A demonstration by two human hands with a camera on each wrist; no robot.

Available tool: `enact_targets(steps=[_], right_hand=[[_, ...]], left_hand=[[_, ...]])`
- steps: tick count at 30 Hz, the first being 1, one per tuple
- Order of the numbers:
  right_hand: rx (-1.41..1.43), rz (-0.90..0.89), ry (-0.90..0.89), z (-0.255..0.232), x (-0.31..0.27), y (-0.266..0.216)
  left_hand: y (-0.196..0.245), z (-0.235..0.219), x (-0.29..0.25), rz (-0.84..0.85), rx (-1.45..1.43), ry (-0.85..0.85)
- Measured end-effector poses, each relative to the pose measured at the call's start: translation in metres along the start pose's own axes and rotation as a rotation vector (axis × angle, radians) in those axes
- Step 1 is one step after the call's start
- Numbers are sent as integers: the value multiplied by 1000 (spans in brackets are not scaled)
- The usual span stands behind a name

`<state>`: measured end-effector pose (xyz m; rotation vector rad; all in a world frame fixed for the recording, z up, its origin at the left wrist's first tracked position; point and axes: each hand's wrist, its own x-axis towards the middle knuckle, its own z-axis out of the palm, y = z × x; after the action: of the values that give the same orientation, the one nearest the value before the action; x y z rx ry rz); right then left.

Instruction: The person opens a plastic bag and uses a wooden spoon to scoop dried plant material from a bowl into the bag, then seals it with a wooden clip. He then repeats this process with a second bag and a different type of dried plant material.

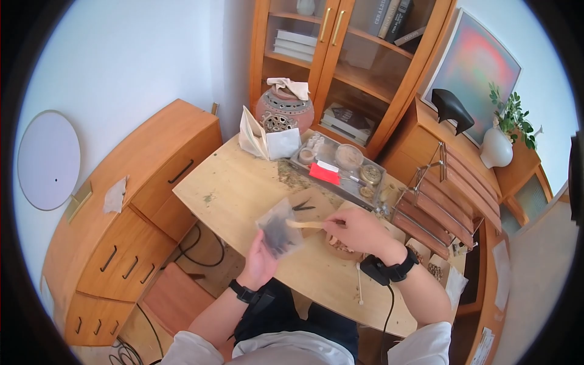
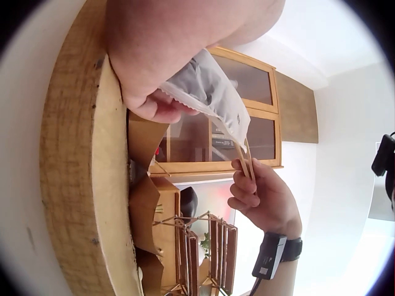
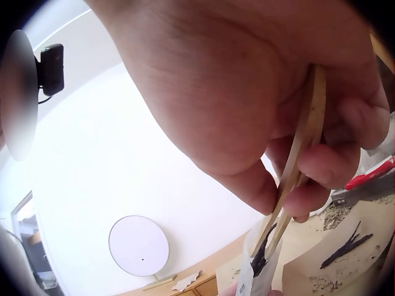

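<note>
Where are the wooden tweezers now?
In the middle of the head view, the tweezers are in the right hand, tips at the opening of the bag in the left hand.

Left hand (image 1: 261, 261) raised, fingers curled — right hand (image 1: 360, 232) beside it, fingers bent in a pinch, dark bands around both wrists.

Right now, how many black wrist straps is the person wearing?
2. The left strap is on the wrist of the left hand, which holds the pouch; the right strap is on the wrist of the right hand, which holds the wooden tweezers. None seems hidden.
</note>
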<state>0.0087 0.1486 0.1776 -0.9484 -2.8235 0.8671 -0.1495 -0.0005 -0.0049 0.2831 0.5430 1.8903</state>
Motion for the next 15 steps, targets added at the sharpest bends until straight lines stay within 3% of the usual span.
enact_targets(steps=[2, 8, 15], right_hand=[[-8, 41, 7, 1, -1, -4], [-28, -60, 101, 13, 2, -2], [-125, -97, 9, -12, 16, -1]], left_hand=[[0, 1, -1, -8, 12, -10], [4, 11, -3, -20, 15, -8], [5, 14, -2, -18, 15, -37]])
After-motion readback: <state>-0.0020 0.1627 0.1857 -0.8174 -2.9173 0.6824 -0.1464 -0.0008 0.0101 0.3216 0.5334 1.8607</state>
